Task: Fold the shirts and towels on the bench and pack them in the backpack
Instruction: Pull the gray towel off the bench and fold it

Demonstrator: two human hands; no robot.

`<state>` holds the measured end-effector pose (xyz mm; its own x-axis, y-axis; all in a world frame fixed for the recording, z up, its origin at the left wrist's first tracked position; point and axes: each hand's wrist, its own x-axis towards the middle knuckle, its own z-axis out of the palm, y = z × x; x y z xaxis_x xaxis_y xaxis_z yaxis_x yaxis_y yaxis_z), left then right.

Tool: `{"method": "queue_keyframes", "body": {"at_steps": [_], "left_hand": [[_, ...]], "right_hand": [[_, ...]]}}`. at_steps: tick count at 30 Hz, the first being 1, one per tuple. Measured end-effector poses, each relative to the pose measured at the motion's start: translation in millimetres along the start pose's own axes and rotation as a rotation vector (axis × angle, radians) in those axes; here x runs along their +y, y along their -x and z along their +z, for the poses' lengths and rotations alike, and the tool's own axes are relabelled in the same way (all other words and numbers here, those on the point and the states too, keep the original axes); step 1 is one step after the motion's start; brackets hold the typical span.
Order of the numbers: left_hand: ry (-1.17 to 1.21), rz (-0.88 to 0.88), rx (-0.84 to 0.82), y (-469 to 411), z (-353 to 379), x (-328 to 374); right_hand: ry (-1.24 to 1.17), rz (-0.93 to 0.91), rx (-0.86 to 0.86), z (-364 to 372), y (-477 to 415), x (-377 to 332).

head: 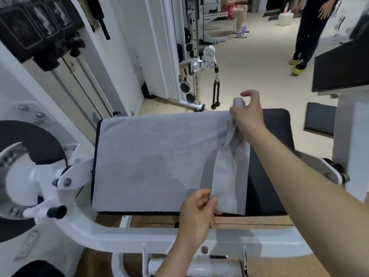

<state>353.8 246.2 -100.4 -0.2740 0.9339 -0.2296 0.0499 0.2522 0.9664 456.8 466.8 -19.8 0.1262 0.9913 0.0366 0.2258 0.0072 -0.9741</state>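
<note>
Towel grey, flat on bench | right hand fingers pinch far corner | left hand fingers pinch near corner

Much of bench beneath towel

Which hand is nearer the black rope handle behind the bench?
Right. The right hand grips the far corner of the towel beside the rope handle; the left hand pinches its near corner, farther away.
</note>
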Motion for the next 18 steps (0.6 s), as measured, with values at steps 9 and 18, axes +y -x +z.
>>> {"method": "queue_keyframes", "body": {"at_steps": [9, 18], "left_hand": [[0.171, -0.013, 0.246, 1.4, -147.1, -16.6], [0.125, -0.059, 0.44, 1.4, -237.0, -58.7]], "right_hand": [[-0.007, -0.127, -0.273, 140.3, 43.9, -59.3], [0.453, -0.335, -0.494, 266.2, 72.2, -87.6]]}}
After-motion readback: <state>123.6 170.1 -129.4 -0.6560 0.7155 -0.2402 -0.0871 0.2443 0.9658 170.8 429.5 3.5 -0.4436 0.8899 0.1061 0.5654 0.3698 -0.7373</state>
